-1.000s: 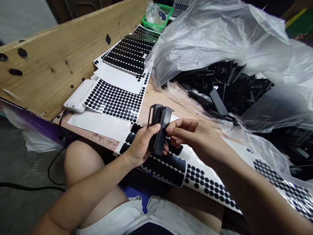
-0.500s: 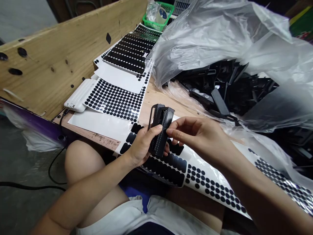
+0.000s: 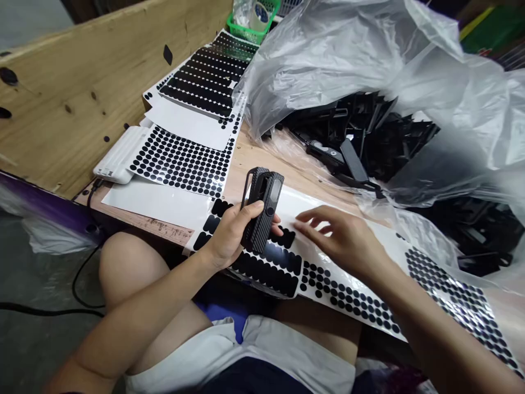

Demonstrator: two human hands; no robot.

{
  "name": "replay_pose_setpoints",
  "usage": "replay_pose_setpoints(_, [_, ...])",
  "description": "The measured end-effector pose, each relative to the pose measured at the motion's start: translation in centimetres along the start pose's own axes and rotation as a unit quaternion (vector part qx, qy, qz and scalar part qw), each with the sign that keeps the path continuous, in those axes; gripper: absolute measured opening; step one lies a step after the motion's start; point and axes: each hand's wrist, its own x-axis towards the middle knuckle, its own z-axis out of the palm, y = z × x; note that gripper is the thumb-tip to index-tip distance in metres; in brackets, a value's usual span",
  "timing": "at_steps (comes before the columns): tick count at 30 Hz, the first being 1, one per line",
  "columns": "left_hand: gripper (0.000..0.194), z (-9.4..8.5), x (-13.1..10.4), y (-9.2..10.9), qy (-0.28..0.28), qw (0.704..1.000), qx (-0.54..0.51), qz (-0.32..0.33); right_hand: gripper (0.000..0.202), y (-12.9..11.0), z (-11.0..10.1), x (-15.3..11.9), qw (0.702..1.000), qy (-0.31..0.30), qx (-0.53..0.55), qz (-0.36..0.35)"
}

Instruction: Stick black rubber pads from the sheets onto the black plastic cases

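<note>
A black carbon-patterned part [image 3: 262, 216] with a thin loop at its left side is gripped by my left hand [image 3: 229, 232], thumb across its front. A small round dark spot shows on its face. To the right, my right hand [image 3: 338, 232] is off the part, its thumb and index fingertips close together; anything between them is too small to make out. Beneath the hands lies a sheet of black rounded stickers [image 3: 266, 271], and a sheet of black dots [image 3: 348, 298] stretches away to the right.
A clear plastic bag [image 3: 348, 49] holding many black parts [image 3: 369, 137] fills the right side. Dot sheets [image 3: 180, 158], a white power bank [image 3: 118, 156] with a cable and a green basket [image 3: 252, 33] are on the left and back. A wooden board [image 3: 102, 71] borders the left.
My right hand has moved off the black part to the right. The part has turned slightly, showing more of its face. The whole view has shifted a little.
</note>
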Motion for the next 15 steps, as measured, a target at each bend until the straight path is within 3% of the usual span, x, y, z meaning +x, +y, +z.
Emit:
replay_pose_setpoints(3, [0.044, 0.1, 0.1, -0.2, 0.001, 1.000, 0.007, 0.003, 0.021, 0.9, 0.6, -1.7, 0.991, 0.010, -0.027, -0.133])
replay_pose_setpoints(5, [0.044, 0.1, 0.2, -0.1, 0.004, 1.000, 0.007, -0.003, 0.016, 0.9, 1.1, -2.1, 0.982, 0.046, -0.050, -0.177])
replay_pose_setpoints(8, [0.045, 0.3, 0.2, 0.0, 0.013, 1.000, 0.004, -0.003, 0.013, 0.8, 1.6, -2.0, 0.980, 0.093, -0.084, -0.157])
replay_pose_setpoints(10, [0.046, 0.4, 0.2, 0.1, 0.021, 1.000, 0.005, -0.005, 0.014, 0.6, 1.5, -1.9, 0.983, 0.082, -0.069, -0.148])
replay_pose_setpoints(13, [0.044, 0.3, 0.1, 0.1, 0.037, 0.999, 0.000, -0.011, 0.011, -0.3, 0.4, -2.0, 0.988, 0.040, 0.016, -0.148])
replay_pose_setpoints(15, [0.046, 0.1, 0.1, 0.1, 0.031, 0.999, 0.000, -0.020, 0.008, -1.3, -0.9, -2.0, 0.988, 0.034, 0.108, -0.106])
